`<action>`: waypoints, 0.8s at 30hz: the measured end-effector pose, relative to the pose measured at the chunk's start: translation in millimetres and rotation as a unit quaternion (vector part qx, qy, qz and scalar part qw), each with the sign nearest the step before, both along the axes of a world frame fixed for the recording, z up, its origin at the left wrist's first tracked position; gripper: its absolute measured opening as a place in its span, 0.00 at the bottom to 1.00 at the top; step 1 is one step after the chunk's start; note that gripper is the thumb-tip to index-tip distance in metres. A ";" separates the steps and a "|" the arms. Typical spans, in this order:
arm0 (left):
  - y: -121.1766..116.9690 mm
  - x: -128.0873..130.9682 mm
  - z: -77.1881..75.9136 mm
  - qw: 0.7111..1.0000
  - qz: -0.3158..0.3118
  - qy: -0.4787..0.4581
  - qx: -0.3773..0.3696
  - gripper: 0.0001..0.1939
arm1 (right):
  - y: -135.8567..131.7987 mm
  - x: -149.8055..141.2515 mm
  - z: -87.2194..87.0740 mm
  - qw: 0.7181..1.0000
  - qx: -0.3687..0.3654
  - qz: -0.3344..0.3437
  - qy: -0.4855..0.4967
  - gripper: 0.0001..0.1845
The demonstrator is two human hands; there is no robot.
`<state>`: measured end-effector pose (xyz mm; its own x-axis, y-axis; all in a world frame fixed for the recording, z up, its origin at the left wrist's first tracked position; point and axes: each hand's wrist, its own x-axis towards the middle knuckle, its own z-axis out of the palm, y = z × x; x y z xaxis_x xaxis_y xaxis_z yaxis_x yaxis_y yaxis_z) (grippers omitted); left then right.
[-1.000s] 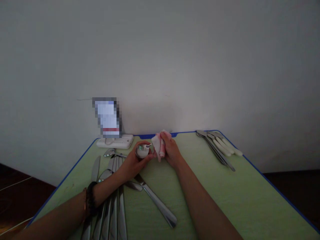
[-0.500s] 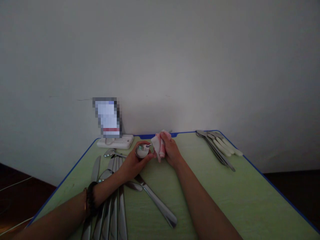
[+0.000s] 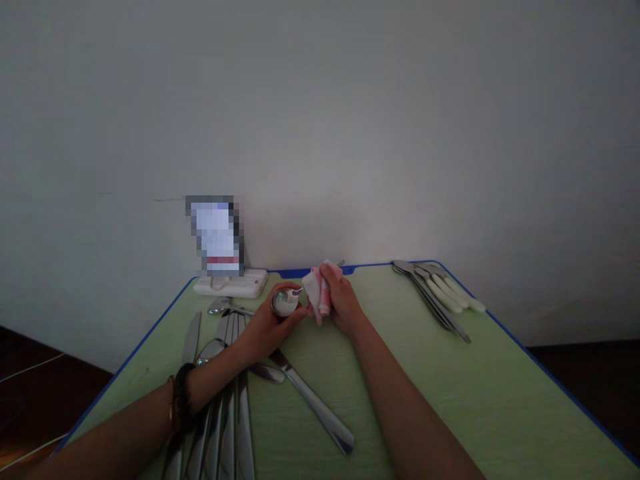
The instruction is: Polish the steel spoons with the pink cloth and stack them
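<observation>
A shiny metal spoon (image 3: pixel 285 303) is held by its bowl in my left hand (image 3: pixel 267 325), whose fingers curl around it. My right hand (image 3: pixel 343 298) is closed on a pink and white cloth (image 3: pixel 319 291), which wraps the spoon's handle. Only the handle's tip shows beyond the cloth. Under and beside my left forearm lie several metal table knives (image 3: pixel 227 433), and one more knife (image 3: pixel 320 407) points toward the front right. Another spoon (image 3: pixel 219 305) rests just left of my left hand, partly hidden behind it.
At the back left a phone (image 3: pixel 216 237) with a blurred screen stands by a white power bank (image 3: pixel 233 285). Several metal spoons (image 3: pixel 430 300) and some white-handled cutlery (image 3: pixel 453 293) lie at the right. The green table (image 3: pixel 480 407) has a blue edge, against a wall.
Almost nothing differs. Both hands keep their hold on the spoon and the cloth, with at most a very slight shift of the spoon's bowl.
</observation>
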<state>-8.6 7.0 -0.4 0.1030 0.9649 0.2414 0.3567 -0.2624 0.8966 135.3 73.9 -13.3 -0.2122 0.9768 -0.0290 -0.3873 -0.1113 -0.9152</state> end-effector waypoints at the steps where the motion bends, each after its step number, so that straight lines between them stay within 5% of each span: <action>1: -0.1 0.0 0.0 1.000 0.002 0.001 0.001 0.17 | 0.1 -0.2 0.1 1.000 -0.006 -0.002 0.002 0.20; 12: -1.7 1.5 3.5 1.000 -0.009 -0.028 -0.011 0.17 | -2.8 -1.2 3.6 1.000 -0.027 0.003 0.004 0.21; 20: -2.5 -0.5 1.8 0.996 0.037 -0.081 0.015 0.16 | 5.3 2.8 5.8 0.981 -0.059 -0.074 0.170 0.18; 24: -2.5 -1.2 3.2 0.992 0.075 -0.094 0.024 0.11 | 6.7 5.5 4.5 0.979 -0.059 -0.091 0.172 0.18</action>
